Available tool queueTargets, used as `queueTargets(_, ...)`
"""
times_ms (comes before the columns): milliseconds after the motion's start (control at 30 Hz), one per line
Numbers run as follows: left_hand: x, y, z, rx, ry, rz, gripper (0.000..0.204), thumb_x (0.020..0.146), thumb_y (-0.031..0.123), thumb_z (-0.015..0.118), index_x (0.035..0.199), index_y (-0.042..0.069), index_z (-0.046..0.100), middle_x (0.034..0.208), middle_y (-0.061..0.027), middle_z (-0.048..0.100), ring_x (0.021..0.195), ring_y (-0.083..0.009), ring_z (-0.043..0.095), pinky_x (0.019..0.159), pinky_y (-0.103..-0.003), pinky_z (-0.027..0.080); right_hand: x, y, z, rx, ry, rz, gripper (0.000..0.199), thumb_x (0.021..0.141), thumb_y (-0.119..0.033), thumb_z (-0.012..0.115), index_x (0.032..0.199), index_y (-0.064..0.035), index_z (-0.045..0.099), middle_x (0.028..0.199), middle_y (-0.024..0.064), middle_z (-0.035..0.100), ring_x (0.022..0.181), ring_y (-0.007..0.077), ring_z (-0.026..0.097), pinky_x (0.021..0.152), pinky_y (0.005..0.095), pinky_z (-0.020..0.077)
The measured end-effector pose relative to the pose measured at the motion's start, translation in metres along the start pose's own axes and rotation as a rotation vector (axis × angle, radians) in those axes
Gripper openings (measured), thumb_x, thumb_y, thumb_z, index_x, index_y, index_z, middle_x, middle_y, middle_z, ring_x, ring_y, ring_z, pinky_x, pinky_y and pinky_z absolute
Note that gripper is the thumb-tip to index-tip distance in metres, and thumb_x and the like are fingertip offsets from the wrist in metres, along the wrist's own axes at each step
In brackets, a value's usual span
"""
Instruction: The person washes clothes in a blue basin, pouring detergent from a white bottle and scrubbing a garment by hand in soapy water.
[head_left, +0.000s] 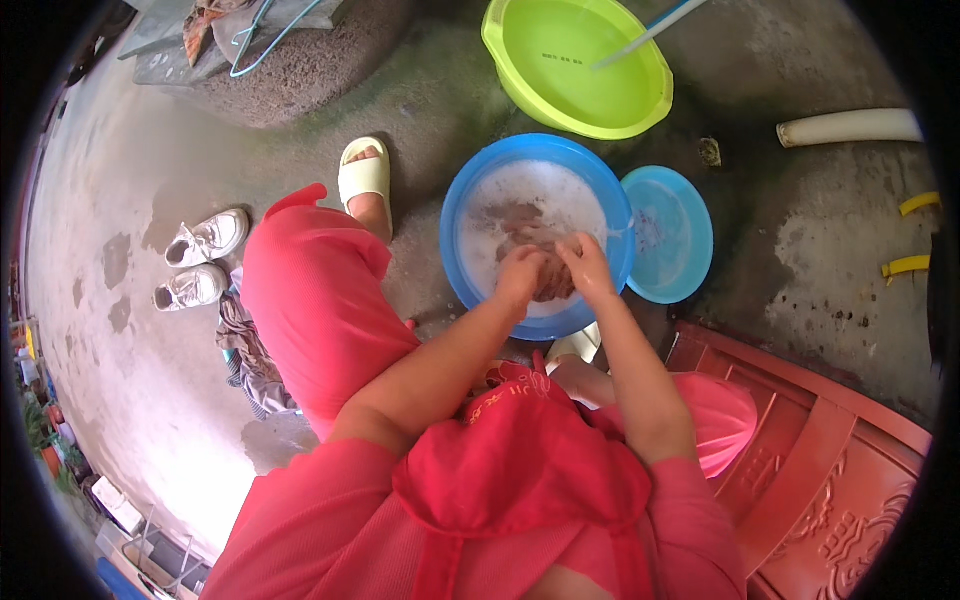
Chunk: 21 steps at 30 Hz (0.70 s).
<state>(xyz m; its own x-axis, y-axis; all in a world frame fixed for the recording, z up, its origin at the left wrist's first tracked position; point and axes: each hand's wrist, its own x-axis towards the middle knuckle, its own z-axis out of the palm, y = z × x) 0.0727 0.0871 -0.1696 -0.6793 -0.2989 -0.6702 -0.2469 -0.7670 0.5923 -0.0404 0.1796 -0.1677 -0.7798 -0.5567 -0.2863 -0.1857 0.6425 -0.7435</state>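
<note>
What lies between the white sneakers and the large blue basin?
In the head view: the left leg in red, the left foot in a pale slipper, then a strip of grey floor before the basin.

The camera rides on the wearer's head, the left of a side-by-side pair, and I see it pointed down past the chest to the floor (400, 100). The red bib (520, 460) is nearest, large along the lower edge; the left hand (522, 275), right hand (587, 268) and blue basin (453, 232) lie farther off, near mid-view. Its wide fisheye takes in the green tub (585, 122) up top, shoes (208, 238) at left and red panel (840, 440) at lower right, all inside a rounded, black-cornered frame.
</note>
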Motion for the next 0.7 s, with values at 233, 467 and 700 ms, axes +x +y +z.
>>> queueTargets(233, 0.012, 0.019, -0.027, -0.776, -0.511, -0.205, 0.063, 0.083, 0.055, 0.044, 0.125, 0.008, 0.042, 0.119, -0.0137, 0.050, 0.110, -0.0287, 0.046, 0.092, -0.043, 0.038, -0.094, -0.119, 0.019, 0.219, -0.147, -0.320, 0.021, 0.080, -0.020, 0.060, 0.077, -0.0012, 0.050, 0.071, 0.0128, 0.053, 0.064, 0.0250, 0.053, 0.059, 0.0348, 0.0428)
queueTargets(467, 0.006, -0.005, -0.006, -0.531, -0.192, -0.263, 0.026, 0.085, 0.025, 0.042, 0.096, 0.006, 0.056, 0.092, -0.0087, 0.059, 0.081, -0.0230, 0.058, 0.068, -0.036, 0.049, -0.027, -0.059, 0.014, -0.088, 0.234, 0.058, 0.028, 0.079, -0.024, 0.059, 0.069, -0.0016, 0.047, 0.060, 0.0170, 0.050, 0.053, 0.0272, 0.043, 0.052, 0.0396, 0.0389)
queueTargets(700, 0.019, 0.002, -0.038, -0.768, -0.544, -0.168, 0.026, 0.081, 0.020, 0.041, 0.094, 0.003, 0.056, 0.091, -0.0133, 0.058, 0.082, -0.0240, 0.057, 0.070, -0.039, 0.047, -0.068, -0.106, 0.042, 0.114, 0.091, -0.203, 0.020, 0.078, -0.019, 0.056, 0.071, -0.0017, 0.049, 0.062, 0.0176, 0.049, 0.055, 0.0293, 0.040, 0.055, 0.0367, 0.0400)
